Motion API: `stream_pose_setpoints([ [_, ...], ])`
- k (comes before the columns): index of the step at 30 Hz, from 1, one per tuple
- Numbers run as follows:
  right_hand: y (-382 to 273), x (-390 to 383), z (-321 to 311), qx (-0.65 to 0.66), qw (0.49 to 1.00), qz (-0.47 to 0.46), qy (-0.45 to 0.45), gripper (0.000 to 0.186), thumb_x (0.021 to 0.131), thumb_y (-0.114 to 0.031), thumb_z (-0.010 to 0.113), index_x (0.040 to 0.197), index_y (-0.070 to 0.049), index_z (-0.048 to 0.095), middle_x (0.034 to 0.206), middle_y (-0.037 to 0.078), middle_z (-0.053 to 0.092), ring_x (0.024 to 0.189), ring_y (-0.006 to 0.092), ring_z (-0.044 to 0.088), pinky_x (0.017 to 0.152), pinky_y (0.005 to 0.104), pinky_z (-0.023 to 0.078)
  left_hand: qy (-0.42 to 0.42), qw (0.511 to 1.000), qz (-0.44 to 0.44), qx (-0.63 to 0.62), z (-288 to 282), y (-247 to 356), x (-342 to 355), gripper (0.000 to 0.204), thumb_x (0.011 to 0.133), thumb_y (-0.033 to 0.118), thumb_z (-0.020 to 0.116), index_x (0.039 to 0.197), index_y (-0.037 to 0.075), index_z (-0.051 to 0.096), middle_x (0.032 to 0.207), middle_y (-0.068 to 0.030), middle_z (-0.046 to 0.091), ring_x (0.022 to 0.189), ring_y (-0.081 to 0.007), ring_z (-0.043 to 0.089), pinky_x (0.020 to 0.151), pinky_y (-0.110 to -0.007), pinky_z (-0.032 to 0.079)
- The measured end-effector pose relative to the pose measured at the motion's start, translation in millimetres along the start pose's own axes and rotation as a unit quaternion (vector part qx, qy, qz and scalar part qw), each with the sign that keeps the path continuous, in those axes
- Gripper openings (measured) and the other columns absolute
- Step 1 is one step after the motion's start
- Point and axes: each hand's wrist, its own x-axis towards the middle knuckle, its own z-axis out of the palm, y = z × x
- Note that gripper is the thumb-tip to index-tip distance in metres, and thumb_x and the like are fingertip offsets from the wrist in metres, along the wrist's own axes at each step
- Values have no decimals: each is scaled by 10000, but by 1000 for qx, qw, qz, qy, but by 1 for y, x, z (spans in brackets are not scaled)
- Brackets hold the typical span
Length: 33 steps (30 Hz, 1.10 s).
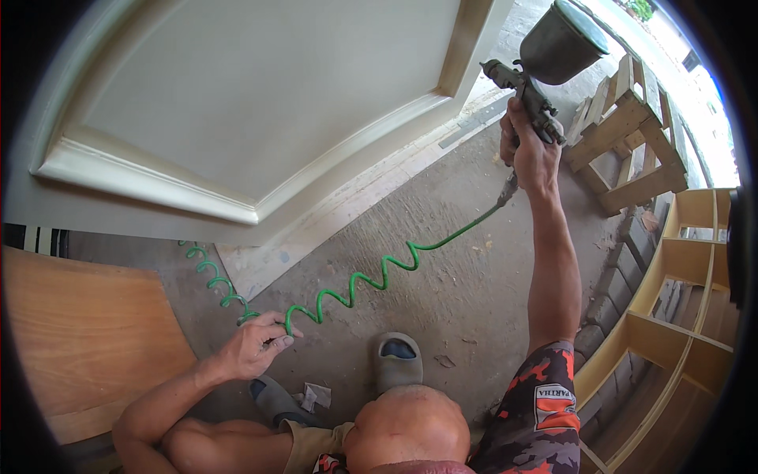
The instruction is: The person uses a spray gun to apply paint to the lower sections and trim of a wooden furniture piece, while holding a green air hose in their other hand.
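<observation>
My right hand (534, 154) is wrapped round the grip of a metal spray gun (530, 99), held out at the upper right. A grey paint cup (562, 43) sits on top of the gun, and its nozzle points left toward a pale panelled door (268, 87). From the gun's base a green coiled air hose (371, 280) stretches down to the left. My left hand (259, 345) grips this hose between thumb and fingers, low at the left. Beyond that hand the hose's coils run up behind the door's lower edge.
A wooden plank frame (632, 142) stands at the right, above a long compartmented wooden frame (687, 332) beside grey blocks (608, 300). A brown wooden panel (95, 340) lies at the lower left. My feet in grey clogs (399, 359) are on the concrete floor (466, 292).
</observation>
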Motion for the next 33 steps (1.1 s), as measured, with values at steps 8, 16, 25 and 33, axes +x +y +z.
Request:
stream_pose_setpoints([
  [8,-2,-43,42,26,999,3,-42,263,1117,-244,706,956,-37,677,654,-46,523,491,55,447,446,263,340,26,999,17,18,3,-29,-24,259,1061,131,653,1264,49,792,1290,-208,706,1179,-398,702,1037,-462,550],
  [16,-2,-92,83,-13,998,-4,-65,253,1128,-267,693,1018,-45,639,689,-23,503,499,55,391,442,265,272,47,998,31,18,3,-54,-45,235,1063,149,659,1199,23,803,1229,-199,733,1163,-400,703,1013,-467,552],
  [25,-7,-148,134,-24,993,-12,-114,159,1117,-178,684,1037,-50,635,705,-50,511,542,32,411,468,254,298,30,999,-1,11,4,-82,-71,234,1042,135,655,1167,-17,781,1201,-221,716,1143,-404,689,991,-473,547],
  [33,-12,-187,177,-30,985,-47,-161,169,1051,-115,750,976,-10,642,650,47,553,600,109,478,570,323,433,59,998,-5,37,13,-115,-99,233,1051,153,655,1170,10,796,1193,-223,706,1099,-406,688,966,-478,549],
])
